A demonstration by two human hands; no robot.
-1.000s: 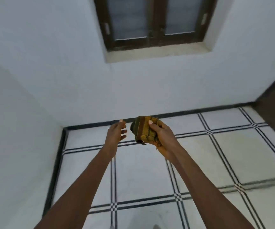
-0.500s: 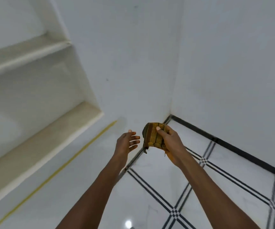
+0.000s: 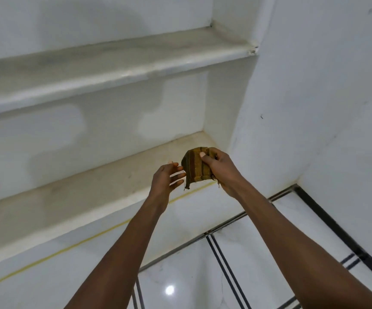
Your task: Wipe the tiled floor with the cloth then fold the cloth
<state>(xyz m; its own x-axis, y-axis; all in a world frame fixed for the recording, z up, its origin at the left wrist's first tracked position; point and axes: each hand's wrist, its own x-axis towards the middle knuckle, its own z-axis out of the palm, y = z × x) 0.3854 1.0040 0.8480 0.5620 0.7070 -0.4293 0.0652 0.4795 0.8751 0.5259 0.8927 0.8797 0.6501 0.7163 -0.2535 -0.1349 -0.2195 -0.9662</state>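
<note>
Right hand [image 3: 220, 169] gripping the cloth [image 3: 195, 167], thumb pressed on the front, fingers curled round the back; cloth bunched into a small folded wad, mustard with darker stripes, loose thread dangling off the bottom edge; held up in the air out front, well above the tiled floor [image 3: 236, 264]. Left hand [image 3: 166, 178] just beside it, fingers relaxed and slightly spread, holding nothing; fingertips right next to the cloth's edge, can't tell if touching. Behind: lower shelf [image 3: 91, 192] and upper shelf [image 3: 113, 65] set into a white wall [image 3: 314, 97]; glossy floor with black double lines.
</note>
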